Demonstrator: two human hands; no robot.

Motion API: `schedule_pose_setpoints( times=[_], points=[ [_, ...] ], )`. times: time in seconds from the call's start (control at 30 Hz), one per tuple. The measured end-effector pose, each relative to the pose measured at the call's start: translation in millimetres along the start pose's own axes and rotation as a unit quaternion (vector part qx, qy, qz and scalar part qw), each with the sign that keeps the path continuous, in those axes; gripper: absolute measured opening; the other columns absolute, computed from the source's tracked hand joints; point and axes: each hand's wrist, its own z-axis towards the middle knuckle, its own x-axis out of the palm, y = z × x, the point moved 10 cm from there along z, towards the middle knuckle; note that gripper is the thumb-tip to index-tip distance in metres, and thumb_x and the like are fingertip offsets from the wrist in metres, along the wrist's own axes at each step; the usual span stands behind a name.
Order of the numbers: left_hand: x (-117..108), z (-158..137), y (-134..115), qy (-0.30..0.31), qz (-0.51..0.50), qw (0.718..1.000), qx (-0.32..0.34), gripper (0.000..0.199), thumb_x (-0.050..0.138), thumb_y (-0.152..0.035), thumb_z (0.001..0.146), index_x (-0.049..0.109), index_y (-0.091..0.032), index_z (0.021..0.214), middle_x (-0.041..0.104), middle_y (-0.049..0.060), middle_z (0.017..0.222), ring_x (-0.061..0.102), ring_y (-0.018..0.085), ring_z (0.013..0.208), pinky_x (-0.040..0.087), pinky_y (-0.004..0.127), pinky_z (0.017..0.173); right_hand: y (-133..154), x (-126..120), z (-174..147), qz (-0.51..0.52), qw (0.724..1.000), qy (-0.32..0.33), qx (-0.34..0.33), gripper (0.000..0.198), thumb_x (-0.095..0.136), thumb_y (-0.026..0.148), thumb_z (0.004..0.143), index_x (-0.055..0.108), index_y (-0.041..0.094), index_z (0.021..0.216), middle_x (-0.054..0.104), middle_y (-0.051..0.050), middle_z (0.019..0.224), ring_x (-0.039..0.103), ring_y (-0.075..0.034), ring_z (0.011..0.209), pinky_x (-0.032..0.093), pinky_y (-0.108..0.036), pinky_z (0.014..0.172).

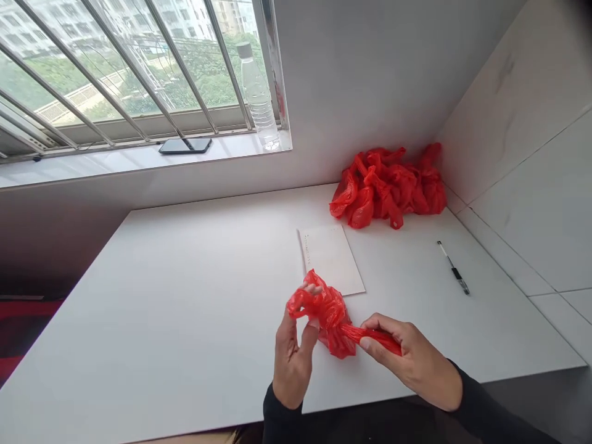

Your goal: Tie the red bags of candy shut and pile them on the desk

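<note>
A crumpled red plastic bag point(333, 311) is stretched between my two hands above the front part of the white table. My right hand point(411, 354) is closed around its twisted, gathered length, thumb on top. My left hand point(293, 354) grips the loose, bunched end, with its fingers in a loop of the thin plastic and the thumb against the near side. Some left fingertips are partly covered by the red film. Just beyond the bag, a white notebook point(330, 259) lies flat, its near left corner hidden behind the bag.
A heap of red plastic bags point(388, 188) lies at the table's back right corner. A pen point(453, 268) rests on the white table point(185, 296) near the tiled wall. On the barred window's sill are a phone point(185, 145) and an upright clear bottle point(259, 98).
</note>
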Motion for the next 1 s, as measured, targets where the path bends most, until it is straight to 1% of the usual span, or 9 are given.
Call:
schedule_pose_setpoints(
  times=[0.07, 0.17, 0.3, 0.47, 0.57, 0.7, 0.83, 0.9, 1.0],
  points=[
    [9.1, -2.0, -8.9, 0.025, 0.033, 0.999, 0.031, 0.023, 0.055, -0.031, 0.099, 0.072, -0.022, 0.112, 0.072, 0.007, 0.113, 0.059, 0.025, 0.123, 0.039, 0.045, 0.114, 6.8, -8.6, -0.2, 0.022, 0.999, -0.024, -0.018, 0.034, 0.052, 0.056, 0.1, 0.064, 0.024, 0.095, 0.058, 0.001, 0.08, 0.048, -0.017, 0.072, 0.039, -0.031, 0.069],
    [7.9, -4.3, -10.5, -0.014, 0.039, 0.998, 0.041, 0.029, 0.043, -0.034, 0.104, 0.07, -0.021, 0.104, 0.072, 0.007, 0.103, 0.066, 0.023, 0.106, 0.052, 0.037, 0.092, 12.4, -21.8, 0.1, 0.072, 0.994, -0.067, -0.047, 0.03, 0.054, 0.052, 0.101, 0.062, 0.024, 0.095, 0.061, -0.001, 0.1, 0.054, -0.016, 0.079, 0.044, -0.032, 0.077],
    [9.7, -6.2, -3.0, -0.041, 0.067, 0.997, 0.019, 0.035, 0.04, -0.042, 0.105, 0.067, -0.02, 0.106, 0.071, 0.007, 0.098, 0.066, 0.02, 0.092, 0.052, 0.032, 0.079, 5.7, -19.7, 8.7, 0.232, 0.97, -0.054, -0.036, 0.031, 0.057, 0.054, 0.099, 0.056, 0.023, 0.094, 0.059, -0.006, 0.13, 0.055, -0.01, 0.064, 0.05, -0.033, 0.073],
    [3.9, -5.2, 18.9, -0.076, 0.141, 0.985, -0.059, 0.037, 0.041, -0.047, 0.103, 0.064, -0.018, 0.1, 0.057, -0.002, 0.066, 0.047, 0.013, 0.053, 0.04, 0.027, 0.056, -19.0, -6.4, 23.7, 0.346, 0.936, -0.055, 0.036, 0.043, 0.061, 0.063, 0.093, 0.051, 0.021, 0.087, 0.069, -0.003, 0.095, 0.044, -0.008, 0.049, 0.042, -0.027, 0.052],
    [8.0, -6.9, 25.8, -0.04, 0.16, 0.983, -0.082, 0.043, 0.038, -0.049, 0.104, 0.067, -0.017, 0.111, 0.051, -0.003, 0.061, 0.046, 0.014, 0.053, 0.039, 0.027, 0.055, -30.4, -10.0, 25.5, 0.285, 0.953, -0.088, 0.05, 0.045, 0.06, 0.066, 0.092, 0.055, 0.021, 0.098, 0.068, -0.002, 0.088, 0.047, -0.009, 0.051, 0.047, -0.028, 0.056],
    [21.9, -18.3, 19.8, 0.06, 0.167, 0.982, -0.068, 0.046, 0.052, -0.045, 0.099, 0.06, -0.021, 0.137, 0.066, 0.006, 0.095, 0.063, 0.022, 0.092, 0.05, 0.037, 0.087, -20.6, -42.6, 6.6, 0.107, 0.966, -0.233, -0.022, 0.048, 0.058, 0.059, 0.095, 0.047, 0.028, 0.13, 0.06, -0.009, 0.127, 0.06, -0.018, 0.079, 0.055, -0.04, 0.078],
    [36.0, -32.6, 10.5, 0.156, 0.224, 0.962, -0.007, 0.06, 0.058, -0.03, 0.095, 0.042, -0.026, 0.153, 0.06, 0.008, 0.11, 0.056, 0.024, 0.104, 0.048, 0.045, 0.096, 31.1, -56.2, -38.7, -0.165, 0.882, -0.396, -0.195, 0.032, 0.061, 0.034, 0.096, 0.051, 0.03, 0.126, 0.053, -0.009, 0.128, 0.051, -0.029, 0.118, 0.044, -0.05, 0.101],
    [38.8, -35.7, 9.9, 0.173, 0.236, 0.956, 0.007, 0.054, 0.055, -0.027, 0.097, 0.044, -0.03, 0.15, 0.059, 0.007, 0.108, 0.055, 0.023, 0.102, 0.05, 0.043, 0.093, 46.6, -38.6, -43.0, -0.274, 0.854, -0.369, -0.244, 0.027, 0.063, 0.028, 0.094, 0.056, 0.03, 0.12, 0.056, -0.008, 0.121, 0.05, -0.031, 0.117, 0.039, -0.054, 0.103],
    [38.7, -35.2, 11.0, 0.172, 0.235, 0.957, 0.003, 0.044, 0.055, -0.028, 0.099, 0.052, -0.035, 0.143, 0.06, 0.005, 0.105, 0.056, 0.021, 0.1, 0.05, 0.04, 0.09, 41.6, -14.6, -26.7, -0.358, 0.862, -0.267, -0.239, 0.024, 0.066, 0.028, 0.092, 0.06, 0.028, 0.115, 0.059, -0.007, 0.113, 0.055, -0.03, 0.109, 0.029, -0.061, 0.111]
  ],
)
